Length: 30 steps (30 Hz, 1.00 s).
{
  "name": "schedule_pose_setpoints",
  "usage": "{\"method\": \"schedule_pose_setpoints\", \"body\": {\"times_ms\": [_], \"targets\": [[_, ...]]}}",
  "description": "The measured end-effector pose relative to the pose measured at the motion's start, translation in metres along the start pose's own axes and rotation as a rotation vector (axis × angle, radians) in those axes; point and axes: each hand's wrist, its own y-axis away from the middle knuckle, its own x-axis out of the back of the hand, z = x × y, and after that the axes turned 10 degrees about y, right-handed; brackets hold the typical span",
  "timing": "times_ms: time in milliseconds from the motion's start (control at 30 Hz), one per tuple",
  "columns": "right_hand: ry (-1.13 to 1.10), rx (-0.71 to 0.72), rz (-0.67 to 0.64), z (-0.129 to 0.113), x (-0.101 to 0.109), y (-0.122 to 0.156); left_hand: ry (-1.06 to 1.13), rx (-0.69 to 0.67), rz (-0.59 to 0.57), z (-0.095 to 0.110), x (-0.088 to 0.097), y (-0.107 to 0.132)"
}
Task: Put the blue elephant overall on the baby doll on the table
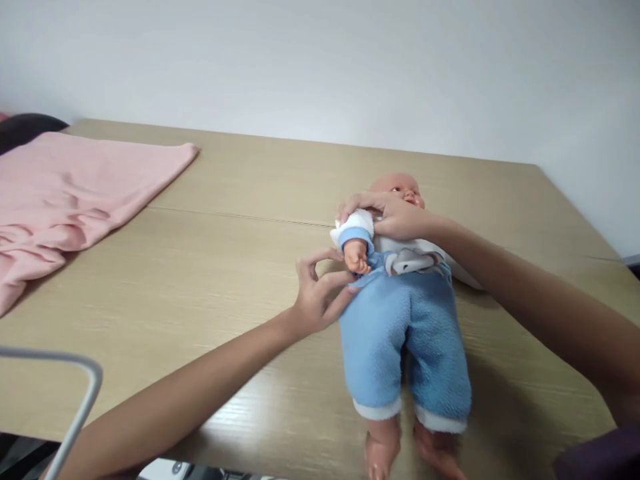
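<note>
A baby doll lies on its back on the table, feet toward me, in fluffy blue trousers with white cuffs and a white top. My right hand reaches across its chest, fingers closed around the white sleeve near the shoulder. That sleeve ends in a blue cuff, and the doll's small hand sticks out of it. At the doll's side, my left hand pinches blue fabric by the trouser waist, its index finger near the cuff. A printed patch shows at the belly.
A rumpled pink cloth lies at the left of the wooden table. A grey curved bar rises at the lower left. Behind the table stands a pale wall. Something white lies partly under the doll's right-hand side.
</note>
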Motion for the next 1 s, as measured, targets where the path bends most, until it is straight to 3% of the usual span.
{"method": "schedule_pose_setpoints", "body": {"times_ms": [133, 300, 367, 500, 567, 767, 867, 1000], "targets": [[0.218, 0.178, -0.031, -0.001, -0.005, 0.009, 0.074, 0.061, 0.029, -0.006, -0.001, 0.006], [0.373, 0.172, 0.021, -0.013, -0.012, 0.025, 0.085, 0.084, 0.103, -0.009, -0.002, 0.012], [0.331, 0.13, 0.039, -0.02, -0.011, 0.034, 0.084, 0.09, 0.111, -0.009, -0.002, 0.012], [0.073, -0.133, 0.002, -0.038, -0.005, 0.057, 0.12, 0.152, 0.052, -0.008, -0.001, 0.011], [0.023, -0.198, -0.034, -0.049, -0.001, 0.069, 0.118, 0.149, 0.051, -0.008, -0.001, 0.009], [0.228, -0.012, -0.004, -0.063, -0.008, 0.088, 0.098, 0.164, 0.169, -0.006, -0.006, 0.002], [0.153, -0.051, 0.102, -0.053, -0.019, 0.088, 0.162, 0.261, 0.197, -0.005, -0.01, 0.002], [-0.062, -0.237, 0.248, -0.036, -0.033, 0.083, 0.19, 0.528, 0.26, -0.003, -0.012, 0.0]]}}
